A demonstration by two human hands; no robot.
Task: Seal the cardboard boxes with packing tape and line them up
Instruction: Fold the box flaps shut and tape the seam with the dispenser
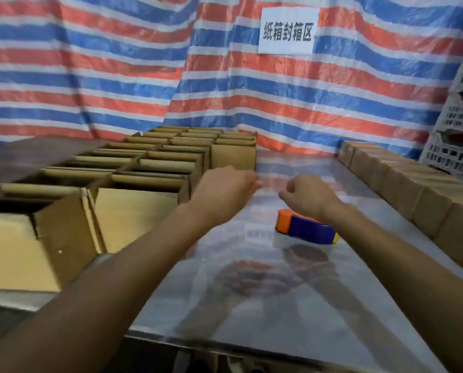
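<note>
Several open cardboard boxes (pixel 149 181) stand packed together on the left of a shiny metal table (pixel 278 292). A row of closed boxes (pixel 402 184) runs along the right side. A blue and orange tape dispenser (pixel 305 227) lies on the table. My left hand (pixel 225 187) hovers beside the nearest open boxes, fingers loosely curled, holding nothing. My right hand (pixel 308 195) hangs just above and behind the dispenser, fingers loosely curled, also holding nothing. The frame is blurred by motion.
A striped red, white and blue tarp (pixel 117 63) hangs behind the table with a white paper sign (pixel 288 30). White plastic crates (pixel 459 125) are stacked at the far right. The table's front edge (pixel 225 345) lies close to me.
</note>
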